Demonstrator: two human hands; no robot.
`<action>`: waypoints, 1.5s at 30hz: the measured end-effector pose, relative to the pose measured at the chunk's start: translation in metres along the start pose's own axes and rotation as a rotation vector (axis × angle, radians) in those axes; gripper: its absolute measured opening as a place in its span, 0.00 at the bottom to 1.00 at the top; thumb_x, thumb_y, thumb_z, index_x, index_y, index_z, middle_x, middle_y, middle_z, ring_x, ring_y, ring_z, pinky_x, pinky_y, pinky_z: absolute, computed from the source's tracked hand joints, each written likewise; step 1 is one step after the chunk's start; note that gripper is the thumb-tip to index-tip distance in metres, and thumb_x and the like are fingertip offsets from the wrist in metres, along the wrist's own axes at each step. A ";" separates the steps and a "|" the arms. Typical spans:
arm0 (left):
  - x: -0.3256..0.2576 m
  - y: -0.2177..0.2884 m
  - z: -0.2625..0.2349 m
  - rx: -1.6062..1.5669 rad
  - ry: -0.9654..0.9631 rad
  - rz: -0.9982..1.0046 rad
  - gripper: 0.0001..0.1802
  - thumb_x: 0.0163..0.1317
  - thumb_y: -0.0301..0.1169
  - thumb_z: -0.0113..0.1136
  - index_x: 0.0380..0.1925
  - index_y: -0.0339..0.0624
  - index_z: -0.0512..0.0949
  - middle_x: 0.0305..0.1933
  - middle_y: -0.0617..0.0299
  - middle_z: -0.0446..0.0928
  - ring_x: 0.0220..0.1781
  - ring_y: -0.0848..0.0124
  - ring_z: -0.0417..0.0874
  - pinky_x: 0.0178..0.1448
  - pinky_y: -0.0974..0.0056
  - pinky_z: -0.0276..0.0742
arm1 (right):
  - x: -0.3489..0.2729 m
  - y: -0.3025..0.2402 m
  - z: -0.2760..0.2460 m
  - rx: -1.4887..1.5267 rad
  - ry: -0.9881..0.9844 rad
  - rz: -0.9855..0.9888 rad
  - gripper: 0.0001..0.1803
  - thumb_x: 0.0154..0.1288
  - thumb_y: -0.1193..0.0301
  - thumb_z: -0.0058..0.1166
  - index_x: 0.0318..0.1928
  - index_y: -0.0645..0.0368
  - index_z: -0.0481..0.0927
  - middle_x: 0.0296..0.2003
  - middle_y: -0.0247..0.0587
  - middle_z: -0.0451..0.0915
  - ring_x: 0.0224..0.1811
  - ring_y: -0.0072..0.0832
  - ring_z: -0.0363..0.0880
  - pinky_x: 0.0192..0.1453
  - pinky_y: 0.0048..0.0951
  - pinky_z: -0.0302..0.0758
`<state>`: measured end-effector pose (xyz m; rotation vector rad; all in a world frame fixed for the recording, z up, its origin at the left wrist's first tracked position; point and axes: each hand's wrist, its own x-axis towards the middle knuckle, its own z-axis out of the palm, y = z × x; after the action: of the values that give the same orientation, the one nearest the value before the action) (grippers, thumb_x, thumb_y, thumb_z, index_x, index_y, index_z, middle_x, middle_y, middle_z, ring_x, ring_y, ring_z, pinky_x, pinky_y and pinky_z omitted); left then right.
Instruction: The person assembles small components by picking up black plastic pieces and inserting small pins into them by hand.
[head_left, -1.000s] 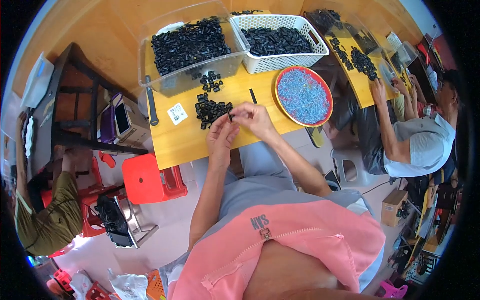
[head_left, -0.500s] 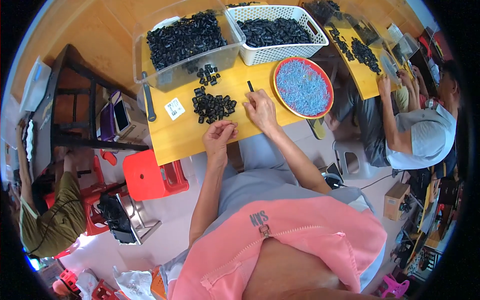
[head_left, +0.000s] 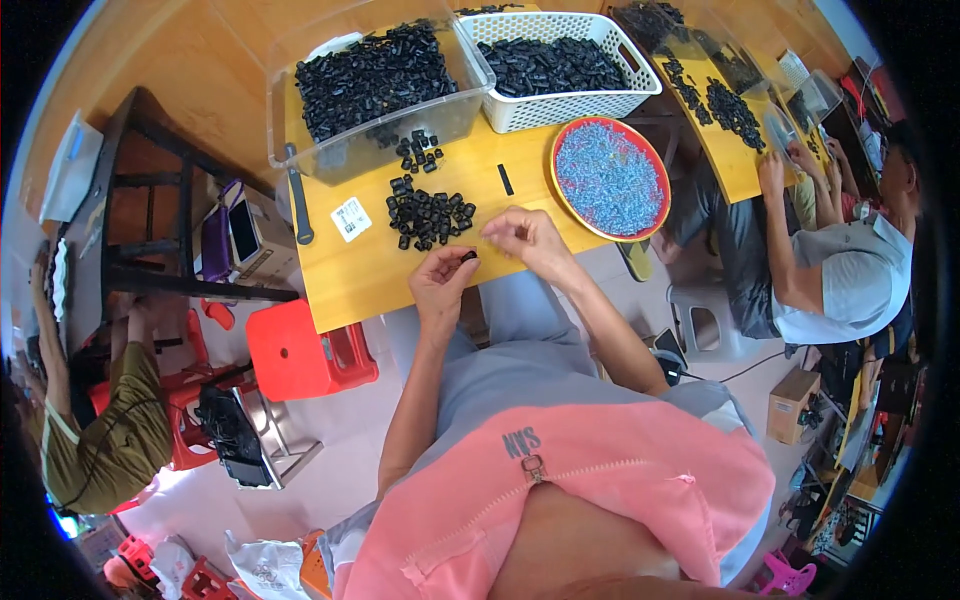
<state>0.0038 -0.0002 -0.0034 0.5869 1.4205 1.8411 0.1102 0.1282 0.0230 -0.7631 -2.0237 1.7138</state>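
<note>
At the table's front edge my left hand pinches a small black cylindrical plastic part between thumb and fingertips. Just to its right, my right hand hovers with fingers curled and thumb pressed close; whatever is in its fingertips is too small to make out. Beyond the hands lies a loose pile of black cylindrical parts. A flat black strip rests alone on the yellow table. Right of it stands a red-rimmed round tray filled with tiny bluish, shiny pieces.
A clear plastic bin and a white perforated basket, both full of black parts, stand at the back. A black-handled tool and a white label lie at left. A red stool is below. Co-workers sit at both sides.
My right hand has left the black strip and come nearer my left hand. The strip stays on the table. In my left fingertips the black part now shows, tilted up.
</note>
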 end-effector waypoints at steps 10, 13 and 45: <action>-0.001 0.004 0.004 0.019 -0.029 0.003 0.09 0.49 0.17 0.59 0.33 0.34 0.76 0.34 0.62 0.77 0.34 0.78 0.76 0.40 0.75 0.72 | -0.006 -0.016 0.000 0.008 -0.130 0.091 0.02 0.52 0.78 0.53 0.28 0.64 0.76 0.19 0.31 0.73 0.20 0.14 0.68 0.24 0.19 0.66; -0.001 0.004 0.003 0.048 -0.048 -0.040 0.10 0.49 0.17 0.60 0.33 0.33 0.76 0.32 0.63 0.77 0.33 0.78 0.76 0.39 0.75 0.72 | -0.004 -0.016 0.000 -0.025 -0.167 0.061 0.01 0.52 0.80 0.54 0.26 0.65 0.75 0.18 0.31 0.72 0.20 0.14 0.68 0.23 0.18 0.67; 0.008 -0.013 -0.019 -0.060 -0.090 -0.014 0.08 0.51 0.18 0.58 0.32 0.35 0.74 0.30 0.63 0.76 0.31 0.78 0.77 0.38 0.73 0.75 | 0.140 0.005 0.050 -0.732 0.534 0.056 0.06 0.45 0.68 0.55 0.24 0.57 0.78 0.25 0.47 0.79 0.32 0.42 0.78 0.39 0.39 0.72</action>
<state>-0.0118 -0.0038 -0.0222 0.6199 1.3027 1.8169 -0.0287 0.1770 0.0003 -1.3325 -2.2020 0.6246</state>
